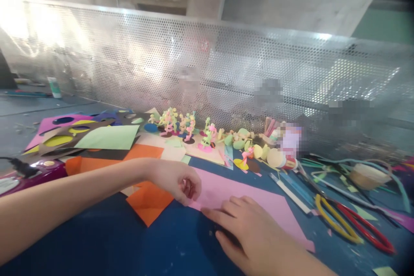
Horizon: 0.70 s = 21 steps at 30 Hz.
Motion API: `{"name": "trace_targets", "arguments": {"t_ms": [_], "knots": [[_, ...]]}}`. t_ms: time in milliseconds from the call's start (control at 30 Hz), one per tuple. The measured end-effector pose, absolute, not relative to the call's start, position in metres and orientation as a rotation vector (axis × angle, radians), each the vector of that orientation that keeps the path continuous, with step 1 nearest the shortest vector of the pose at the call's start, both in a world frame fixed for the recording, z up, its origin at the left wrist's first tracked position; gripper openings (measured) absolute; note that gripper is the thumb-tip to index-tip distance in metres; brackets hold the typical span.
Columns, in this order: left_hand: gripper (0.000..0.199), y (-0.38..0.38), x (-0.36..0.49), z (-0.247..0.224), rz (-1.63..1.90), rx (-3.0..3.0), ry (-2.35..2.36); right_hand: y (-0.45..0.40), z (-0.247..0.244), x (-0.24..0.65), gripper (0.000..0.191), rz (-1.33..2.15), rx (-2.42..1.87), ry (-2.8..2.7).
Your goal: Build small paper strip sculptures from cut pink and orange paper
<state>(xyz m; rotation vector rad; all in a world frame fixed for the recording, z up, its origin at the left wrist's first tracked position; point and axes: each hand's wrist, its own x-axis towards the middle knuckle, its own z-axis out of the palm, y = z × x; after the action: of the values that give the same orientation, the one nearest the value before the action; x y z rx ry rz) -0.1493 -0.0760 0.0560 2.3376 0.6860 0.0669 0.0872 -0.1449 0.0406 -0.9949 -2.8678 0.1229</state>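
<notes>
A sheet of pink paper point(223, 183) lies on the blue table in front of me. At its near left corner, my left hand point(176, 181) has its fingers curled, thumb and fingertips together on the paper's edge. My right hand point(249, 233) rests over the sheet's near edge, fingers stretched out, with the thumb apart from them. Orange paper point(150, 202) lies partly under and beside my left wrist. Scissors point(339, 220) with a yellow and a red handle loop lie to the right of my right hand.
Small paper figures on round bases point(207, 142) stand behind the pink sheet. Cut-out paper sheets point(106, 138) pile up at the left, near a purple device point(48, 174). A tape roll point(368, 175) and paper strips lie right. A perforated metal screen point(210, 60) borders the table's back.
</notes>
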Motion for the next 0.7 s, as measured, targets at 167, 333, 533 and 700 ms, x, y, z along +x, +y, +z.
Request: {"name": "trace_targets", "arguments": {"t_ms": [167, 333, 533, 700], "knots": [[0.017, -0.075, -0.150, 0.055, 0.082, 2.462, 0.685, -0.142, 0.040, 0.083, 0.033, 0.144, -1.017, -2.888], [0.022, -0.072, -0.154, 0.060, 0.039, 2.533, 0.661, -0.139, 0.035, 0.088, 0.038, 0.157, -1.012, -2.891], [0.032, -0.064, -0.164, 0.059, 0.043, 2.469, 0.616, -0.137, 0.032, 0.091, 0.042, 0.094, -1.000, -2.905], [0.035, -0.059, -0.168, 0.055, 0.030, 2.438, 0.588, -0.140, 0.031, 0.107, 0.042, -0.141, -0.947, -2.921]]}}
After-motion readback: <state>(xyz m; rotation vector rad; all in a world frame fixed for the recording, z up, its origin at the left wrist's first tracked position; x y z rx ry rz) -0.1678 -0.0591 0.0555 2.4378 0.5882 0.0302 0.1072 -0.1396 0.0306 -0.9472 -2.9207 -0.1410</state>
